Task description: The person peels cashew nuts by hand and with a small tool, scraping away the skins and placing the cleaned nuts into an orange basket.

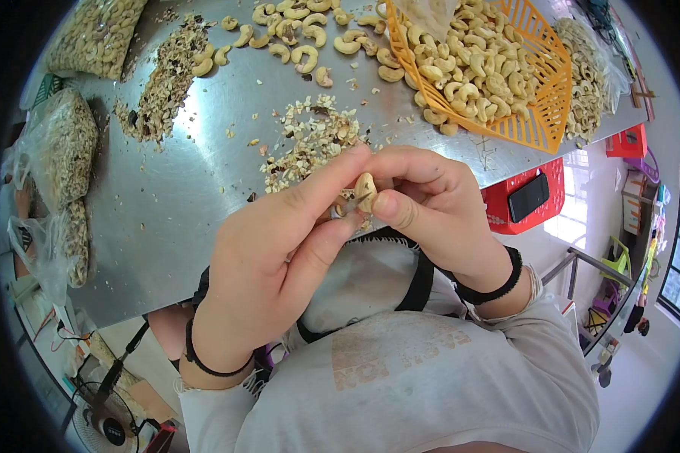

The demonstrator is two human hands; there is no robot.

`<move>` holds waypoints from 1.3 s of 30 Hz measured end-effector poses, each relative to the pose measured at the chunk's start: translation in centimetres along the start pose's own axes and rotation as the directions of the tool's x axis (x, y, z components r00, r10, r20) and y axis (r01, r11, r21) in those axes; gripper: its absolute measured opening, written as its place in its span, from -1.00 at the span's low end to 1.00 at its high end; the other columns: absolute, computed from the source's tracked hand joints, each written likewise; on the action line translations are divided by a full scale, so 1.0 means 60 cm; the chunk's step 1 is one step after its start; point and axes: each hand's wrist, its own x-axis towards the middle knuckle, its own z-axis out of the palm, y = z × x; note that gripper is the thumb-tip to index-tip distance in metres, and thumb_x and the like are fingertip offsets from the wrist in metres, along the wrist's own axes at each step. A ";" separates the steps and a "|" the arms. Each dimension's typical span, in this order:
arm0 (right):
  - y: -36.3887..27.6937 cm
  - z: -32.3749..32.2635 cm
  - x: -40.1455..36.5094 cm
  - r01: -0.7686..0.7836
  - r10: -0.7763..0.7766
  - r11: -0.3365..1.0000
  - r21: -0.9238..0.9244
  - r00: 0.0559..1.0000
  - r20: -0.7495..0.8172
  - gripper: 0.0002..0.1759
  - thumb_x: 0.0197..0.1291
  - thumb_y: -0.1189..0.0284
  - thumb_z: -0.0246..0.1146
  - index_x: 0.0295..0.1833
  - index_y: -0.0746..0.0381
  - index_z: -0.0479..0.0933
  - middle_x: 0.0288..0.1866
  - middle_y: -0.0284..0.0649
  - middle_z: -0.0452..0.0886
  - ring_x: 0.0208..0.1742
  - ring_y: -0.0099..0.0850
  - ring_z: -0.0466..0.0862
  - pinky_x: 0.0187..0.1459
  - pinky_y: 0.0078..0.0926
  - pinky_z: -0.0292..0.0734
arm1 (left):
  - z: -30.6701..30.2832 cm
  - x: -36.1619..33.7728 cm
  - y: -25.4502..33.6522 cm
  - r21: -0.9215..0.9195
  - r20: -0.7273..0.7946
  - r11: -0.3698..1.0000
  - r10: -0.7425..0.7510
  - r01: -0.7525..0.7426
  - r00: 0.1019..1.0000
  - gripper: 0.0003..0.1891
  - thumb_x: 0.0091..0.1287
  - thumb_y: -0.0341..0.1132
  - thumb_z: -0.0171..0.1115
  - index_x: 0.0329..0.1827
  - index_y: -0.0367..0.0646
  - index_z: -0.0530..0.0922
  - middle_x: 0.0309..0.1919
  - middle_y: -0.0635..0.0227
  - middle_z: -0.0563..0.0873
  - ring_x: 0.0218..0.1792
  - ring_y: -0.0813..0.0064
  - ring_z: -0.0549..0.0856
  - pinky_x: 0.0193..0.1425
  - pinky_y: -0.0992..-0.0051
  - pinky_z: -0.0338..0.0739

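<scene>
A pale cashew kernel (pixel 366 189) is pinched between the thumb and fingers of my right hand (pixel 431 204), just above the near edge of the steel table (pixel 166 219). My left hand (pixel 268 260) is closed around a small metal blade (pixel 349 205), with the index finger stretched along it and the tip against the kernel. Both hands touch at the kernel, in front of my chest. Each wrist wears a black band.
An orange plastic basket (pixel 553 113) full of cashews sits at the far right, and loose cashews (pixel 304 54) lie beside it. Piles of peel scraps (pixel 313 140) and brown bits (pixel 166 83) cover the middle. Plastic bags (pixel 64 147) line the left edge. A red crate (pixel 506 202) holds a phone.
</scene>
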 end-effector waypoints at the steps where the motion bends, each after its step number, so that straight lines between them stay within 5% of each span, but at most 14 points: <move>1: 0.000 0.000 0.000 -0.001 0.001 1.000 0.000 1.000 0.000 -0.77 0.11 0.48 0.12 -0.13 0.37 0.41 -0.34 -0.28 0.51 -0.31 -0.61 0.48 -0.27 -0.70 0.38 | -0.002 0.000 0.002 0.000 0.000 1.000 -0.001 0.001 1.000 -0.60 0.15 -0.55 -0.01 0.11 -0.32 0.31 -0.28 0.29 0.58 -0.34 0.66 0.52 -0.27 0.71 0.37; 10: -0.001 -0.005 -0.002 0.051 -0.050 0.998 -0.025 0.999 0.022 -0.78 0.05 0.48 0.19 -0.18 0.34 0.46 -0.34 -0.31 0.50 -0.32 -0.64 0.46 -0.33 -0.72 0.36 | -0.016 -0.002 0.016 0.127 0.066 0.989 -0.087 0.078 0.994 -0.62 0.05 -0.60 0.08 0.00 -0.29 0.43 -0.28 0.25 0.60 -0.30 0.56 0.57 -0.21 0.65 0.40; 15: 0.001 -0.012 0.000 0.156 -0.140 0.955 -0.252 0.987 0.078 -0.81 -0.02 0.54 0.21 -0.22 0.32 0.51 -0.39 -0.31 0.50 -0.36 -0.63 0.45 -0.37 -0.73 0.33 | -0.010 -0.001 -0.002 0.143 0.046 0.973 0.179 -0.183 0.983 -0.63 0.01 -0.59 0.13 -0.04 -0.26 0.48 -0.42 0.23 0.61 -0.48 0.47 0.57 -0.39 0.61 0.40; 19: 0.006 -0.010 0.002 0.204 -0.187 0.947 -0.248 0.978 0.090 -0.81 -0.02 0.54 0.22 -0.22 0.31 0.52 -0.38 -0.30 0.51 -0.38 -0.62 0.44 -0.38 -0.73 0.32 | -0.007 0.000 -0.002 0.255 -0.007 0.933 0.265 -0.254 0.964 -0.66 0.02 -0.56 0.13 -0.08 -0.21 0.50 -0.35 0.23 0.63 -0.47 0.41 0.60 -0.43 0.59 0.44; 21: 0.006 -0.007 0.001 0.182 -0.171 0.964 -0.195 0.983 0.073 -0.83 -0.02 0.53 0.22 -0.24 0.30 0.52 -0.37 -0.31 0.51 -0.38 -0.64 0.44 -0.37 -0.73 0.33 | -0.008 -0.003 0.007 0.087 -0.059 0.992 0.099 -0.094 0.993 -0.68 0.05 -0.57 0.11 -0.07 -0.24 0.49 -0.35 0.23 0.63 -0.43 0.43 0.62 -0.37 0.61 0.45; 27: -0.005 0.003 -0.003 -0.066 0.067 0.997 0.030 0.998 -0.020 -0.77 -0.02 0.51 0.24 -0.19 0.31 0.46 -0.36 -0.36 0.50 -0.35 -0.67 0.46 -0.33 -0.77 0.35 | -0.008 -0.006 0.008 0.044 -0.066 0.998 -0.034 0.037 0.997 -0.63 0.06 -0.56 0.11 -0.01 -0.22 0.45 -0.34 0.22 0.62 -0.40 0.45 0.61 -0.32 0.62 0.45; 30: 0.000 0.004 0.000 -0.011 0.016 0.987 0.163 0.999 -0.029 -0.78 -0.03 0.52 0.25 -0.23 0.31 0.43 -0.37 -0.37 0.50 -0.38 -0.69 0.44 -0.35 -0.80 0.33 | -0.002 -0.005 0.006 0.005 -0.057 1.000 -0.014 0.014 0.998 -0.66 0.11 -0.52 0.08 0.00 -0.26 0.44 -0.40 0.37 0.57 -0.45 0.68 0.48 -0.35 0.71 0.34; 34: -0.002 0.001 0.000 -0.050 0.053 0.991 0.124 0.998 -0.020 -0.82 -0.03 0.53 0.25 -0.29 0.31 0.42 -0.39 -0.37 0.50 -0.38 -0.70 0.45 -0.35 -0.81 0.34 | -0.003 -0.002 0.011 -0.020 -0.027 0.997 -0.073 0.072 0.997 -0.67 0.11 -0.53 0.07 -0.02 -0.27 0.45 -0.41 0.37 0.57 -0.40 0.64 0.50 -0.29 0.68 0.36; 36: -0.001 0.001 0.000 -0.038 0.042 0.995 0.089 0.998 -0.040 -0.81 -0.04 0.54 0.25 -0.28 0.31 0.42 -0.40 -0.38 0.49 -0.38 -0.70 0.46 -0.35 -0.79 0.35 | -0.002 0.002 0.002 0.004 -0.031 0.997 0.073 -0.073 0.997 -0.68 0.11 -0.53 0.05 -0.03 -0.29 0.46 -0.41 0.38 0.57 -0.47 0.67 0.49 -0.37 0.70 0.35; 39: -0.005 0.001 0.000 -0.046 0.051 0.993 0.110 0.998 -0.039 -0.81 -0.04 0.54 0.25 -0.28 0.31 0.42 -0.39 -0.38 0.49 -0.38 -0.69 0.46 -0.36 -0.80 0.35 | -0.003 0.001 0.011 -0.028 -0.017 0.999 -0.032 0.031 0.999 -0.70 0.14 -0.51 0.02 -0.04 -0.29 0.46 -0.48 0.39 0.56 -0.58 0.71 0.45 -0.51 0.74 0.30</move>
